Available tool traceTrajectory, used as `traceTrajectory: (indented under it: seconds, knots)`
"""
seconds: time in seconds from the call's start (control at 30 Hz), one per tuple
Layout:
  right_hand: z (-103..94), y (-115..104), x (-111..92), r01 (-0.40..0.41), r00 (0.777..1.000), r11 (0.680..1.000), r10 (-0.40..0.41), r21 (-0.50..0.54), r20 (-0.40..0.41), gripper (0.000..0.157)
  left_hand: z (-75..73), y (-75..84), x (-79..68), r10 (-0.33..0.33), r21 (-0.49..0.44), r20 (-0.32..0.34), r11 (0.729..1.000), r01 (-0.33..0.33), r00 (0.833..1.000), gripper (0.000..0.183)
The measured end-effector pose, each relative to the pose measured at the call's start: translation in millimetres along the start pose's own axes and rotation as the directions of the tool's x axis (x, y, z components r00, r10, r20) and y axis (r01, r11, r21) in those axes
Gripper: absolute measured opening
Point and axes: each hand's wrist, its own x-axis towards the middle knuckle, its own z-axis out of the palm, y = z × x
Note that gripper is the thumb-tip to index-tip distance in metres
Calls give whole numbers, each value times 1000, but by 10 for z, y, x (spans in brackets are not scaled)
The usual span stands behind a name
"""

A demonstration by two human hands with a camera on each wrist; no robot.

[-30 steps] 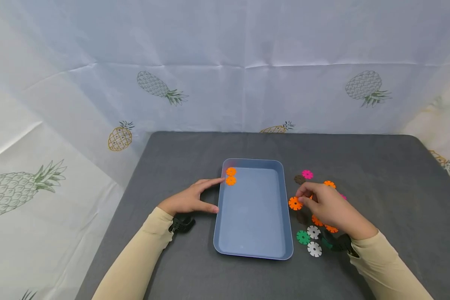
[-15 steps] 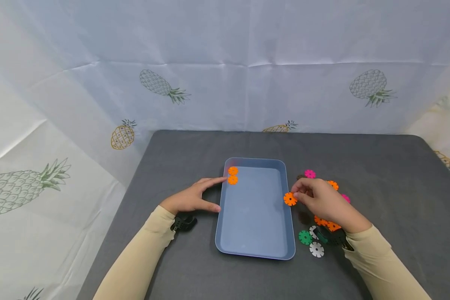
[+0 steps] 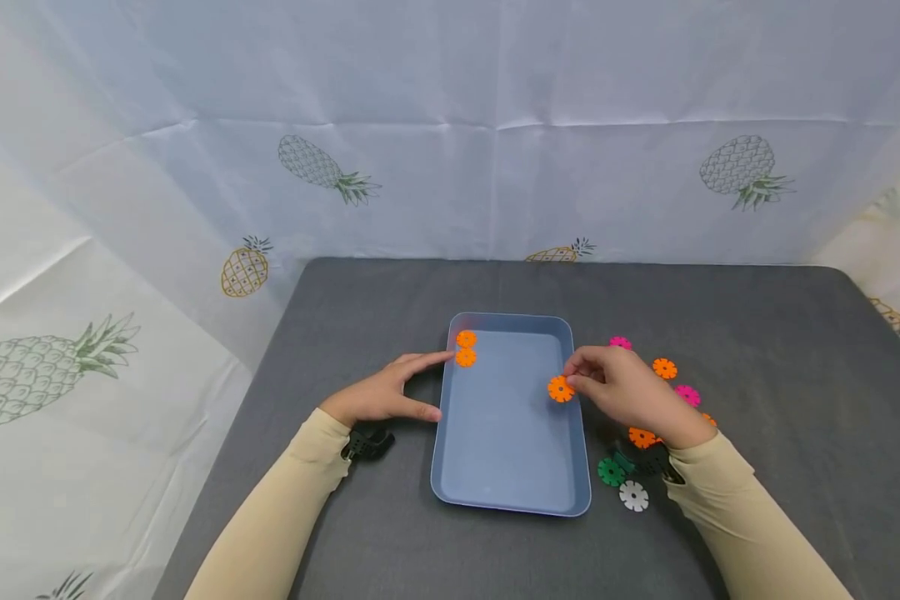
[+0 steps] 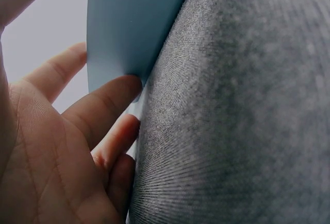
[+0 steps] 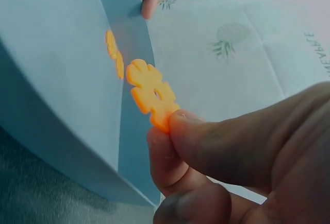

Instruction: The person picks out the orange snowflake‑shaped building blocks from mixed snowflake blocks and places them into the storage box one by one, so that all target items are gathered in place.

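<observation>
Between thumb and fingertips, my right hand [image 3: 626, 387] pinches an orange notched plastic disc [image 3: 561, 388] with a small hole in its middle. The disc is over the right side of a blue-grey rectangular tray [image 3: 512, 498]; the right wrist view shows the same orange disc [image 5: 153, 92] held by its edge. Two more orange discs [image 3: 466, 357] lie side by side in the tray's far left corner. My left hand [image 3: 386, 394] rests at the tray's left side, fingers spread, with fingertips touching its outer wall [image 4: 129, 23].
Right of the tray, loose notched discs lie on the grey cloth-covered table [image 3: 375, 308]: a white disc [image 3: 633, 496], a green disc [image 3: 611, 472], a pink disc [image 3: 687, 395] and an orange disc [image 3: 664, 368]. My right forearm covers part of this pile. A pineapple-print curtain [image 3: 420, 183] hangs behind.
My right hand has carried the orange disc leftward from the loose pile, across the tray's right rim and over its inside. The left hand has stayed at the tray's left side.
</observation>
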Motion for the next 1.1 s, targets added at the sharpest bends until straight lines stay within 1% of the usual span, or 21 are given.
traceTrajectory:
  seconds: [0.13,0.37,0.57,0.77,1.0,1.1]
  knots:
    - [13,-22,62,5,1000,1000,-5,11,10,3,-7,10,2,3,-2,-2,1000,-3,1000,91]
    - [24,-76,146,-12,999,999,11,30,36,4,-4,1,6,6,3,-1,1000,-6,1000,92]
    - [39,-119,222,8,998,998,-11,55,55,3,2,-8,16,5,-2,6,1000,-5,1000,91]
    - [89,-147,310,5,996,998,-10,55,83,4,4,-4,25,9,-2,4,1000,-9,1000,91]
    - [136,-256,453,40,993,997,-47,66,111,4,-16,-7,17,-7,0,-2,1000,7,1000,91]
    - [172,-287,514,54,991,995,-63,78,119,4,-18,-18,20,-2,1,-3,1000,2,1000,91]
